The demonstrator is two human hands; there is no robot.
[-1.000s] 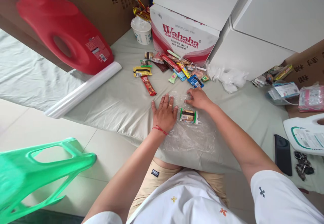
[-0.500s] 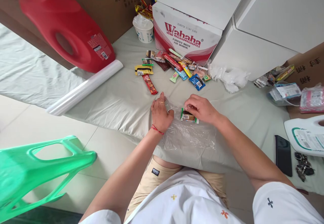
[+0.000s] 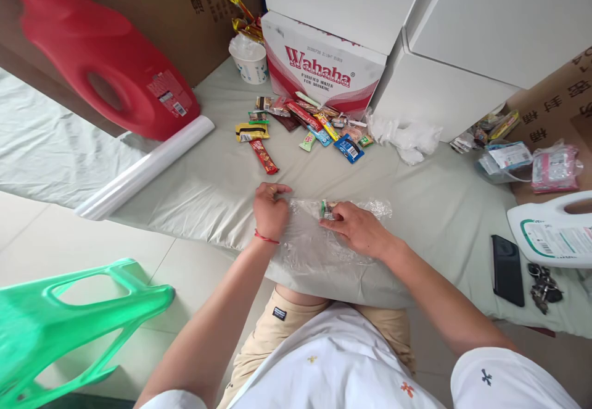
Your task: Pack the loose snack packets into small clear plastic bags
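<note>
Two hands, one held snack, two jugs, one stool, one roll, one cup, one phone.

- The left forearm slants up from the lower left, reaching forward.
- The left wrist leads to the left hand, back up, its fingers folded inward toward the right.
- The right forearm angles in from the lower right.
- Past the right wrist, the right hand is turned back up, thumb stretched leftward, fingers bent.
- The two hands are apart, in front of the torso.
</note>
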